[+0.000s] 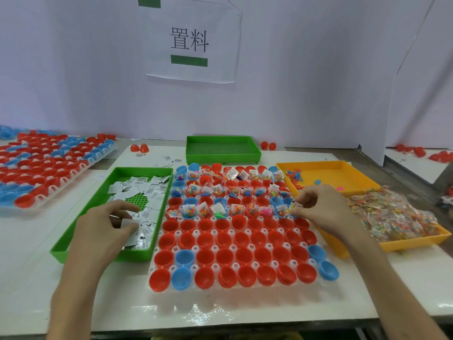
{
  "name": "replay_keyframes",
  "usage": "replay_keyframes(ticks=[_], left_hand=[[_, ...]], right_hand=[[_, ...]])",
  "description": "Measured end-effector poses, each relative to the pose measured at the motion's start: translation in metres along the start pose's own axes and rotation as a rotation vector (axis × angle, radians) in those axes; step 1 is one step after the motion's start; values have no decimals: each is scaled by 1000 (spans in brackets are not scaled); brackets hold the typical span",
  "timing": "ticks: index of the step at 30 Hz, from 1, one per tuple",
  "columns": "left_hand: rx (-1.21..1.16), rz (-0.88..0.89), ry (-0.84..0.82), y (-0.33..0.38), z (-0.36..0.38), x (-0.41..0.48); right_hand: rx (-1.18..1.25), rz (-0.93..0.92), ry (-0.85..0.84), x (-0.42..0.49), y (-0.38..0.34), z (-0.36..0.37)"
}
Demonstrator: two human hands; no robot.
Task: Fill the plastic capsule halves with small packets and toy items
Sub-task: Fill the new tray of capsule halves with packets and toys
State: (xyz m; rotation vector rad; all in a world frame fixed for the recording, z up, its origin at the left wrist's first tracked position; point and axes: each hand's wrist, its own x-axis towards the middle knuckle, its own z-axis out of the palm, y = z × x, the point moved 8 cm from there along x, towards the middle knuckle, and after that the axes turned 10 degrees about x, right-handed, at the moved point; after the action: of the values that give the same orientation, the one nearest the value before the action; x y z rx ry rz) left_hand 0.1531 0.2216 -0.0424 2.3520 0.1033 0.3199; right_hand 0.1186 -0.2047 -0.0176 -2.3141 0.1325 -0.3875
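We've got our left hand (105, 225) pinching a flimsy-looking, feather-light white packet (128, 223) by its edge over the left green plastic tray (144, 170), right hand (321, 207) pinching a tiny item (292, 206) above the red plastic capsule halves (239, 222).

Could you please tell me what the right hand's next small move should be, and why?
Probably release the small item pinched in the right hand into the blue capsule half by its fingers: that row's other halves already hold contents, while the red halves nearer the person are empty. The left hand already pinches a white packet for the next one.
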Motion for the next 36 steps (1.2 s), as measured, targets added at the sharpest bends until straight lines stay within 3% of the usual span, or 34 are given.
replay_keyframes(ticks=[12, 24, 36], left_hand=[[-11, 12, -6, -1, 1, 1], [5, 17, -9, 0, 0, 1], [-15, 41, -10, 1, 1, 1]], right_hand=[[57, 60, -110, 6, 10, -4], [-31, -63, -28, -2, -5, -3], [-55, -58, 2, -2, -5, 0]])
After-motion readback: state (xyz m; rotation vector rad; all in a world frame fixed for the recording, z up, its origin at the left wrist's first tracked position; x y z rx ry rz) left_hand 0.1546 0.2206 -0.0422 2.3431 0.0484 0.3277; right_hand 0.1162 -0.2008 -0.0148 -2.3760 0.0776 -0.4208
